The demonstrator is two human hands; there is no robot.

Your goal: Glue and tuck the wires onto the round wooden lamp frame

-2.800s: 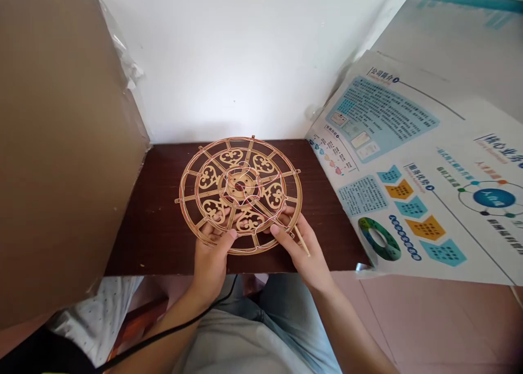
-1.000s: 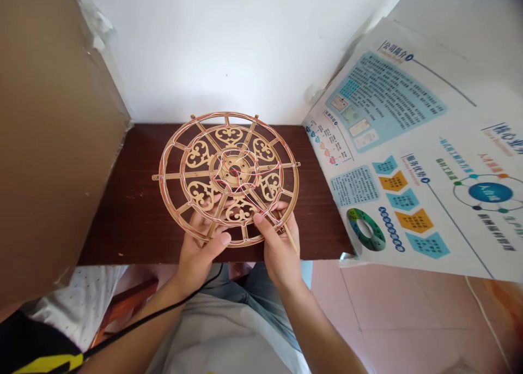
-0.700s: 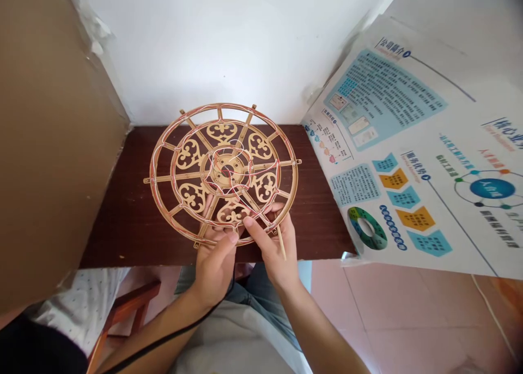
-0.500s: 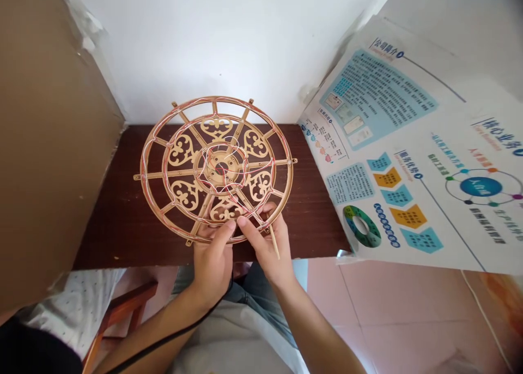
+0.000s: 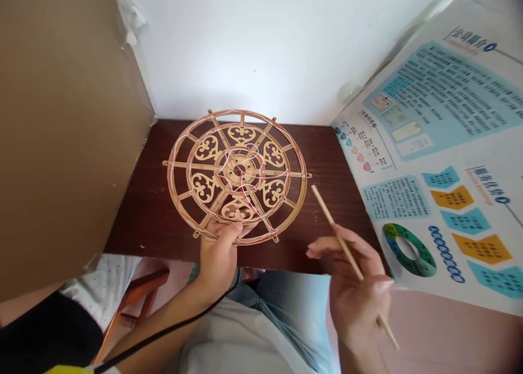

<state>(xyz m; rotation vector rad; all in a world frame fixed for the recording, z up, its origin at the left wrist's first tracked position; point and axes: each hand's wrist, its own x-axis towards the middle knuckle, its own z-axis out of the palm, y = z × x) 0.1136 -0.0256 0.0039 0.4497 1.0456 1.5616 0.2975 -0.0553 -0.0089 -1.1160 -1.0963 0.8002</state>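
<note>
A round gold openwork frame (image 5: 297, 207) with spokes, scroll ornaments and a hub is held tilted over the table. Red and white wires run along its rings and loop loosely around the hub. At its near rim my left hand (image 5: 220, 254) grips it, thumb on top and fingers underneath, partly hidden. To the right, apart from the frame, my right hand (image 5: 355, 287) holds a thin wooden stick (image 5: 324, 205). The stick passes between the fingers, its upper tip pointing toward the frame's right edge and its lower end showing below the palm.
The dark brown table (image 5: 134, 221) is bounded by a cardboard panel (image 5: 69, 118) on the left, a white wall (image 5: 253, 47) behind and a printed poster board (image 5: 412, 199) on the right. A person's dotted white clothing (image 5: 104, 281) and a wooden stool (image 5: 149, 289) are at lower left.
My right hand has let go of the frame's near rim and moved right, carrying the stick, now raised. My left hand still grips the frame. The view has shifted left.
</note>
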